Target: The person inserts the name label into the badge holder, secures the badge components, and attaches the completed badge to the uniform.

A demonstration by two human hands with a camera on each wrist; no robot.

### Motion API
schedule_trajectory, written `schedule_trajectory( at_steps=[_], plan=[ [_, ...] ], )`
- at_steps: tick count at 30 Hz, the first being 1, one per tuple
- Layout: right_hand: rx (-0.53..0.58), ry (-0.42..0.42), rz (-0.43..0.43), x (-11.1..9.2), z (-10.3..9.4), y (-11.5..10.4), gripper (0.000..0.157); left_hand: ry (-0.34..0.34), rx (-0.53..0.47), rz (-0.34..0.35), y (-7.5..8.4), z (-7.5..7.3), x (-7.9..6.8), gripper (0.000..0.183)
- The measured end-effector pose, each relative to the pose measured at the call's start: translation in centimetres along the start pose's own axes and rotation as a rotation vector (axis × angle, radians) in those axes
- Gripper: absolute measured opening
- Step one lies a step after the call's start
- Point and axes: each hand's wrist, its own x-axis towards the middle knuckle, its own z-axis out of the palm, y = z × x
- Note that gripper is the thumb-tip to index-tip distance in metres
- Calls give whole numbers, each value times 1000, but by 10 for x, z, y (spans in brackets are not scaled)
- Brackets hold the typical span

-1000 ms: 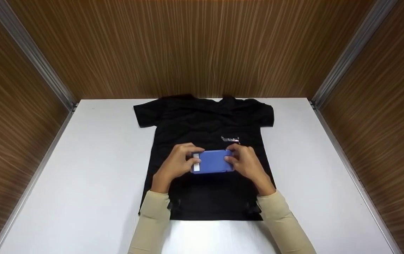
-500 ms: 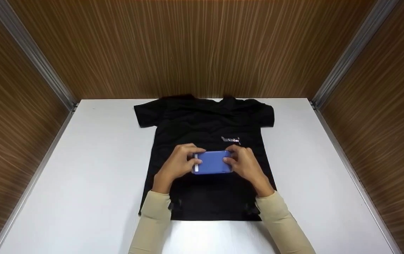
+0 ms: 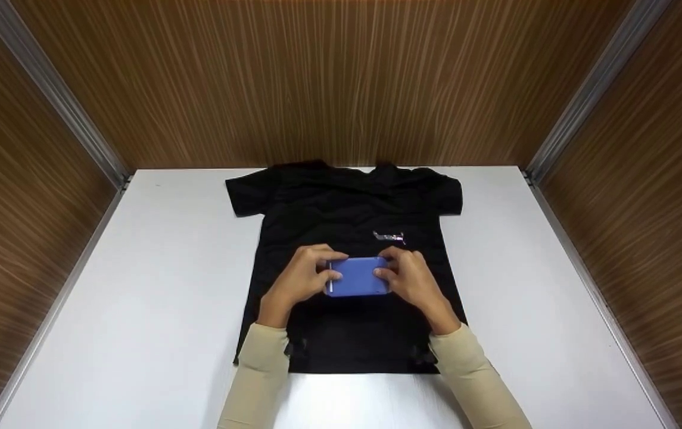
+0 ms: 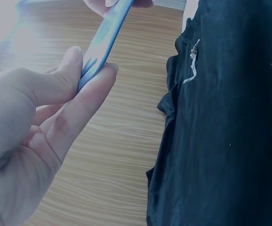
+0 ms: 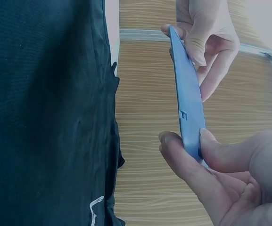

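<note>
Both hands hold a thin, flat blue rectangular case over a black T-shirt. My left hand pinches its left end between thumb and fingers; a narrow white strip runs along that end. At the opposite end my right hand pinches it the same way. The left wrist view catches the case nearly edge-on. A small notch shows on its face in the right wrist view. Just beyond the right hand, a small silvery print marks the shirt.
The shirt lies spread flat on a white table, its collar and sleeves towards the back wall. Wood-grain panels rise behind and at both sides. Metal strips line the corners.
The white strip at the case's left end has narrowed from a wide label to a thin line. The hands have come slightly closer together, and the case sits a little lower in the head view.
</note>
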Motion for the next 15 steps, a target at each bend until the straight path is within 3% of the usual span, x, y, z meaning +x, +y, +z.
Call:
schedule_trajectory(
  at_steps=[9,15],
  plan=[
    [-43,13,-3,-3,2,-3,21,-26,-39,-41,2,1,1,31],
    [23,18,-4,-2,1,0,21,-19,-25,-40,2,3,1,30]
  ],
)
